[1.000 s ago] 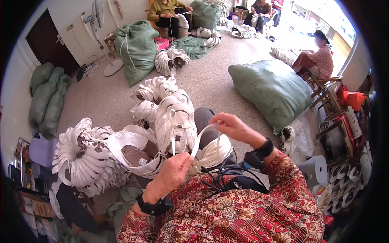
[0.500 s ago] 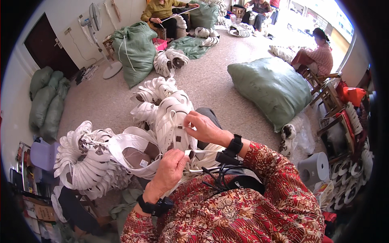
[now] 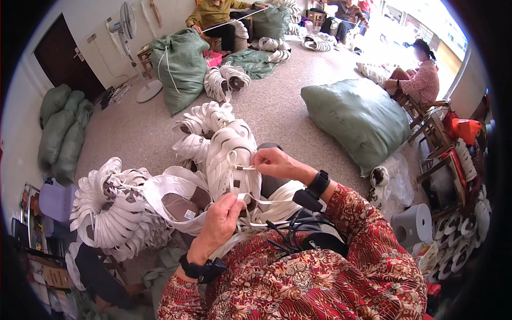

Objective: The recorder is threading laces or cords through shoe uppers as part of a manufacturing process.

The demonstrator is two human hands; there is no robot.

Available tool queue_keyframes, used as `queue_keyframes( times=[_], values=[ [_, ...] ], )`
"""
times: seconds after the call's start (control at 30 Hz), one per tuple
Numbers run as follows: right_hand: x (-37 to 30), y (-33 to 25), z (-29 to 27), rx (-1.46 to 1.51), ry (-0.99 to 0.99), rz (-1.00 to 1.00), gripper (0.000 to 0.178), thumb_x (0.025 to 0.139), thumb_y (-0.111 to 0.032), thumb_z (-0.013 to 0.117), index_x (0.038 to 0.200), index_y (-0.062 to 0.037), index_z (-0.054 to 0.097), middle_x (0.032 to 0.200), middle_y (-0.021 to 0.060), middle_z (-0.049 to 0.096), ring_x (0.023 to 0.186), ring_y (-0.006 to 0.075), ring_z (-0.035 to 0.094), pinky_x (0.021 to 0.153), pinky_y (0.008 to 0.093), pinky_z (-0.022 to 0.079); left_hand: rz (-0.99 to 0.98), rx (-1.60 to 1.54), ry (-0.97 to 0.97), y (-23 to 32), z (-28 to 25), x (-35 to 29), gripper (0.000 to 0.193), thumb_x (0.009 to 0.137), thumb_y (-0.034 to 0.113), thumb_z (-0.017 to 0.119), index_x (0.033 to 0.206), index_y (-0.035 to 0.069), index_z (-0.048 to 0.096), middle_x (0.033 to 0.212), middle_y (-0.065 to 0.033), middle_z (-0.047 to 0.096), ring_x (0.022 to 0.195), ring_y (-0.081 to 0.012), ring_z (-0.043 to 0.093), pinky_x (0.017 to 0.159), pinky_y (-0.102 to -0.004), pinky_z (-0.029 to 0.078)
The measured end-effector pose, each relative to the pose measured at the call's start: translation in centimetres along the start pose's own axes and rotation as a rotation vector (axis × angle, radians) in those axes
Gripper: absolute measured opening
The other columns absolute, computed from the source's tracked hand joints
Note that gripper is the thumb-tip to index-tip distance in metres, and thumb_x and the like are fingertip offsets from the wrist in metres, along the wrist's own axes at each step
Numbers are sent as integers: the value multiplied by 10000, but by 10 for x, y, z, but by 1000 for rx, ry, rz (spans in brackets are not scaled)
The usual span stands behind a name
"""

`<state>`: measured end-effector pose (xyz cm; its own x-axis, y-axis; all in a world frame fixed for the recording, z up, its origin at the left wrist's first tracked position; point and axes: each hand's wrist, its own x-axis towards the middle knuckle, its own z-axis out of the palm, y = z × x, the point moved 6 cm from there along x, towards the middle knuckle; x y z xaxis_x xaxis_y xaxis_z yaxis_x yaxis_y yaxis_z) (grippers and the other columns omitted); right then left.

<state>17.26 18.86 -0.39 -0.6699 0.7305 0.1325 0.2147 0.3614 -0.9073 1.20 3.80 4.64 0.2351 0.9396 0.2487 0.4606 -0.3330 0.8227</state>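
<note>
A row of nested white shoe uppers (image 3: 230,146) lies in front of me, with a perforated white tongue on the nearest one. Across that tongue runs a white shoelace (image 3: 231,161), which forms a loop at its upper part. My right hand (image 3: 277,164), just right of the tongue, has its fingers closed in a pinch on the lace. Lower down, at the near end of the upper, my left hand (image 3: 217,223) pinches a flat length of the same kind of lace between thumb and fingers. From there a lace strand stretches right, beneath my right wrist.
To the left stand a white shoe upper with a brown lining (image 3: 181,200) and a curved stack of uppers (image 3: 109,213). A big green sack (image 3: 357,120) lies to the right. Farther off are a fan (image 3: 128,26), another sack (image 3: 180,69) and several seated people.
My right hand has shifted slightly right, drawing a lace strand sideways across the tongue. The left hand has moved a little left and up, still pinching the lace.
</note>
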Motion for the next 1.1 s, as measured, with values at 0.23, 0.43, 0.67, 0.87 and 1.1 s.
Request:
queue_keyframes(
  times=[0.23, 0.43, 0.67, 0.87, 1.1],
  values=[
    [15, 13, -27, -43, 467, 135, 293, 953, -294, 640, 1003, -5, 646, 874, 60, 644, 827, 142, 598, 738, 307, 500, -115, -182, -46, 19, -5, 0, 305, 1052, 227, 507, 922, -10, 648, 806, -84, 633, 720, -158, 564, 688, -310, 453],
    [58, -11, 5, -342, 402, -169, 385, 915, -377, 685, 991, -2, 637, 836, 167, 670, 781, 345, 656, 723, 437, 513, -120, -467, -158, 43, 16, -4, 316, 1071, 235, 485, 921, -1, 632, 743, -6, 590, 681, -74, 523, 626, -248, 421],
    [76, -17, 17, -380, 270, -116, 449, 895, -420, 679, 1001, 12, 615, 857, 239, 674, 863, 416, 658, 767, 481, 503, -336, -734, -398, 50, 17, -45, 373, 1085, 266, 453, 1034, -66, 614, 770, -32, 619, 678, -82, 561, 758, -254, 479],
    [77, -16, 17, -389, 310, -91, 417, 889, -376, 688, 987, 26, 639, 867, 240, 679, 855, 408, 667, 769, 471, 513, -422, -1027, -539, 61, 26, -68, 372, 1075, 275, 471, 930, -34, 621, 706, -43, 584, 688, -139, 589, 987, -370, 467],
    [79, -17, 22, -448, 341, -66, 408, 878, -392, 681, 968, 3, 635, 868, 238, 683, 863, 418, 664, 770, 481, 518, -569, -992, -639, 52, 38, -77, 351, 1072, 249, 473, 1066, -75, 610, 712, -24, 544, 676, -123, 551, 968, -364, 473]
  ],
)
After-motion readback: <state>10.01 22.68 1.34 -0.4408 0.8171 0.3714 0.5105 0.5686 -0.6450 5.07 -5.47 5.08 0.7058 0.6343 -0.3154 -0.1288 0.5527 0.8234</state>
